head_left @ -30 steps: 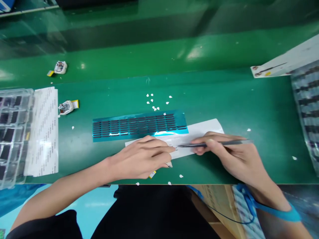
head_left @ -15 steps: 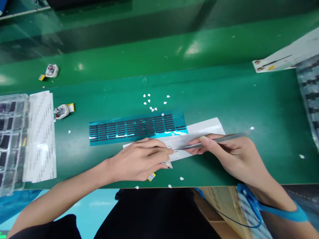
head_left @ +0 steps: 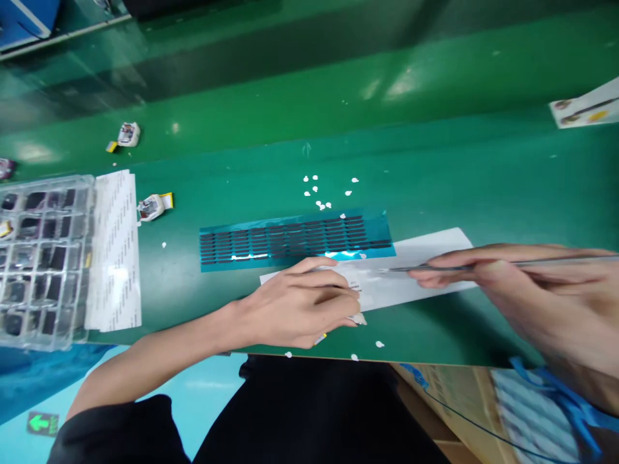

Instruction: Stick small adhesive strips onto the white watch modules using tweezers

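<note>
On the green bench, the left hand presses a small part onto white paper; the right hand pinches tweezers.

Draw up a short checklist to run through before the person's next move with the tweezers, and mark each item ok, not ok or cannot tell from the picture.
1. Tweezers gripped in right hand: ok.
2. Tweezer tip over the white sheet: ok.
3. Left hand pressing down on the white sheet: ok.
4. Small part under the left fingertips held firmly: cannot tell, mostly hidden.
5. Anything caught in the tweezer tip: cannot tell, too small and blurred.
6. Blue strip sheet lying flat beside the white sheet, within reach: ok.
</note>
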Motion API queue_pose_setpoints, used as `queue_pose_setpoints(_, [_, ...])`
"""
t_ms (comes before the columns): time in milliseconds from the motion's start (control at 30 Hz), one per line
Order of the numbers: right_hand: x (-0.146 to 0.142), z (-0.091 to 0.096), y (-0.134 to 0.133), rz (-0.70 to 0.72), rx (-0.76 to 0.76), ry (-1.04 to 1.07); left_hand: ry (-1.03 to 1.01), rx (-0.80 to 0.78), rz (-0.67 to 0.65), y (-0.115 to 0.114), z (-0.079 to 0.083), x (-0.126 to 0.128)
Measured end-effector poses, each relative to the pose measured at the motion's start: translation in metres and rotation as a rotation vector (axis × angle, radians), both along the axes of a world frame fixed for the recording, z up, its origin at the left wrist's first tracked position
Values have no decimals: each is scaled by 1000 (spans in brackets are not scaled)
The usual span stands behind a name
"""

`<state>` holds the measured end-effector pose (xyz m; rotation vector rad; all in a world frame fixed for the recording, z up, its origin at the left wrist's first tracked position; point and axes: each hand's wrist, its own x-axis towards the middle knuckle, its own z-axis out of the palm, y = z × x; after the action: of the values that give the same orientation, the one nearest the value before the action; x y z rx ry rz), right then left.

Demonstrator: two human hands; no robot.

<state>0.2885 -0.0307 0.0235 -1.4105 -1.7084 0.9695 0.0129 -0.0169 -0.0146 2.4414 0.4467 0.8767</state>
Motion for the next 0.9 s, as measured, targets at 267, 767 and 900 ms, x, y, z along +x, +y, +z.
queue_pose_setpoints(267, [-57, 27, 9, -288, 97, 38, -324, -993, 324, 7, 28, -10])
queue_pose_setpoints(767, [-77, 9, 16, -19, 88, 290, -328, -1164, 171, 2, 28, -10])
queue_pose_setpoints(900, [-77, 10, 17, -38, 47, 286, -326, -1158, 197, 3, 30, -9])
